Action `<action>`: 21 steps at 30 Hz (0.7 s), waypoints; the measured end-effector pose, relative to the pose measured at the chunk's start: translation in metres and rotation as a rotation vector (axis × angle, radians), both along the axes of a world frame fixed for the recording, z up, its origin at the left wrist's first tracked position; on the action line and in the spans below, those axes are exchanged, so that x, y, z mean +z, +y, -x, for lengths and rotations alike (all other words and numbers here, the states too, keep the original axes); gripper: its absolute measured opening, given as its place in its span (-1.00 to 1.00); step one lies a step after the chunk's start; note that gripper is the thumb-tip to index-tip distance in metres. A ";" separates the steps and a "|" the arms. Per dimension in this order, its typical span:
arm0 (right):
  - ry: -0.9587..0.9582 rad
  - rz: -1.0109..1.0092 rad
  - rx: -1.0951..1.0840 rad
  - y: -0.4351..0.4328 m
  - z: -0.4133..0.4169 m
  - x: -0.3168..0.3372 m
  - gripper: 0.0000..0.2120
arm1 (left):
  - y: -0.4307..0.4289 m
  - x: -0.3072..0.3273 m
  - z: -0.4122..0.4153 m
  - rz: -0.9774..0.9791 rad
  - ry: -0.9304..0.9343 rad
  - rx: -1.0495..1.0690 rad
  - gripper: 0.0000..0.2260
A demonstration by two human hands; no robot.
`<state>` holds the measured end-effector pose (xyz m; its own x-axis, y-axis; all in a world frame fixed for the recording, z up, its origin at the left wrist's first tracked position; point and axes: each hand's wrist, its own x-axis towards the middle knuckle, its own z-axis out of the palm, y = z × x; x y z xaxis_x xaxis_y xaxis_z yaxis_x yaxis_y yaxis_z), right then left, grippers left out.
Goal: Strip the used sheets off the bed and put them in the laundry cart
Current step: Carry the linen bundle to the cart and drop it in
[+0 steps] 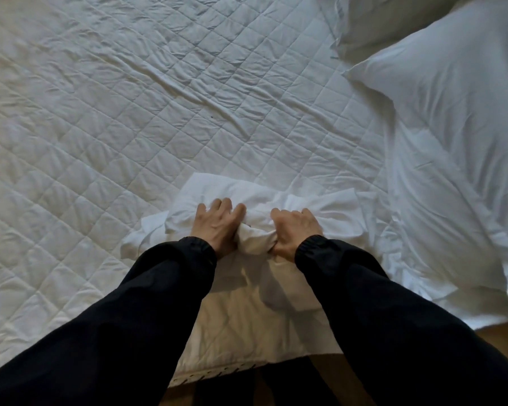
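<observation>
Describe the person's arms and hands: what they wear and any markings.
Both arms are covered by long, dark, near-black sleeves. The left sleeve and the right sleeve are plain, with no visible logo or stripe, and each is gathered tight at the wrist. The left hand and the right hand are bare: no gloves, and no ring or watch shows.

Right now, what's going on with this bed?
A person is bunching up a white sheet at the near edge of the bed. The left hand and the right hand both grip it. The quilted mattress pad lies uncovered, with pillows on the right. No laundry cart is in view.
</observation>
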<state>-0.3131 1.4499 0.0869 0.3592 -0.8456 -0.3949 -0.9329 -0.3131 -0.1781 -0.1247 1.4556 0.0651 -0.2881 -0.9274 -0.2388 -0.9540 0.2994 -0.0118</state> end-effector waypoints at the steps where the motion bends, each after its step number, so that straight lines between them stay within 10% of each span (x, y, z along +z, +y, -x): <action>1: -0.006 0.015 0.018 0.002 -0.001 0.005 -0.65 | 0.004 0.007 -0.002 0.016 0.010 0.005 -0.54; 21: -0.136 0.263 0.466 0.115 -0.187 0.160 -0.67 | 0.199 0.163 -0.170 0.456 -0.051 0.406 -0.57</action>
